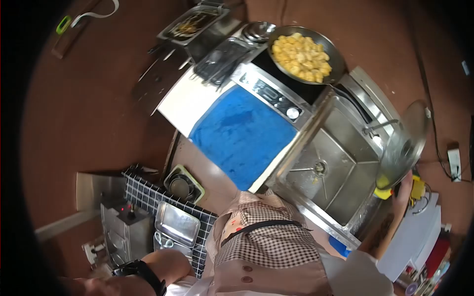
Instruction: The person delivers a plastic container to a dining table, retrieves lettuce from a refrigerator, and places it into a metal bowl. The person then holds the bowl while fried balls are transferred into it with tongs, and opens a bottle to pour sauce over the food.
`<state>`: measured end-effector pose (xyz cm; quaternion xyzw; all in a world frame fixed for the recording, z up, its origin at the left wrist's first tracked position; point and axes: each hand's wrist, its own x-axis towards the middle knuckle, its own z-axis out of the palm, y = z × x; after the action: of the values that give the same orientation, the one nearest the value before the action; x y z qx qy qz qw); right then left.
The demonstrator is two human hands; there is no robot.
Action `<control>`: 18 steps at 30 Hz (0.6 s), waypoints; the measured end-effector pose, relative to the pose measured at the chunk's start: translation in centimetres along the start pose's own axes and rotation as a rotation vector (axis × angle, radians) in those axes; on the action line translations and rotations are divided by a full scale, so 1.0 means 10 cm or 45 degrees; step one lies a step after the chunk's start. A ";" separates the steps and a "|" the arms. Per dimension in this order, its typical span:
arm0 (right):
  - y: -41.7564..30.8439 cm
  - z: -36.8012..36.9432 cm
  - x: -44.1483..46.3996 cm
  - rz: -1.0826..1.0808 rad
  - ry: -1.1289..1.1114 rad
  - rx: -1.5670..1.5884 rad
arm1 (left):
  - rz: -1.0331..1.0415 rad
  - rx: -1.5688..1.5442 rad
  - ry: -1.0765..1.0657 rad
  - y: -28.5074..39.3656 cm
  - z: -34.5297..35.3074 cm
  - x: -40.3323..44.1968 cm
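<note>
A large glass lid [404, 140] with a metal rim is tilted on edge at the right side of the sink [340, 167]. My right hand [403, 189] is at its lower rim and appears closed on it, with the fingers partly hidden. At the lower left edge, my left hand [94, 286] is blurred and dim. A black watch [133, 269] is on that wrist, and the fingers cannot be made out. On the induction cooker [269, 91], a frying pan [337, 56] holds many yellow-browned chunks of food [301, 56]. Its black handle [353, 102] reaches over the sink corner.
A blue cloth [244, 133] covers the counter before the cooker. Metal trays with tools [195, 27] stand at the back left. A wire rack [140, 190] at lower left bears a metal tray [177, 224] and scissors [163, 240]. A faucet [380, 127] crosses the sink's right side.
</note>
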<state>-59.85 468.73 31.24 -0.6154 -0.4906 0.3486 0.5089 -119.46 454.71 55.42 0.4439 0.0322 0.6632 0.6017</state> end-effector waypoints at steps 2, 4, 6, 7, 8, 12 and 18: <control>0.38 -0.16 -0.24 0.149 -0.241 -0.030 | 0.051 0.052 -0.039 0.13 0.06 -0.18; 0.65 0.03 -0.56 0.388 -0.113 -0.128 | 0.080 0.107 -0.147 0.28 0.09 -0.29; 0.59 0.46 -0.80 0.356 -0.251 0.035 | 0.129 0.142 -0.153 0.33 0.14 -0.39; 0.34 0.79 -0.92 0.349 -0.182 0.136 | 0.162 0.157 -0.147 0.35 0.18 -0.44; 0.22 0.97 -0.95 0.302 -0.231 0.228 | 0.189 0.174 -0.138 0.35 0.23 -0.48; 0.12 1.36 -0.92 0.064 -0.302 0.301 | 0.288 0.256 -0.101 0.38 0.39 -0.70; -0.29 2.28 -0.97 0.009 -0.722 0.025 | 0.478 0.437 0.059 0.45 0.67 -1.15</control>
<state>-84.43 465.93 27.94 -0.4901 -0.6079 0.5134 0.3559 -120.07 440.68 55.74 0.5224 0.0753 0.7582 0.3827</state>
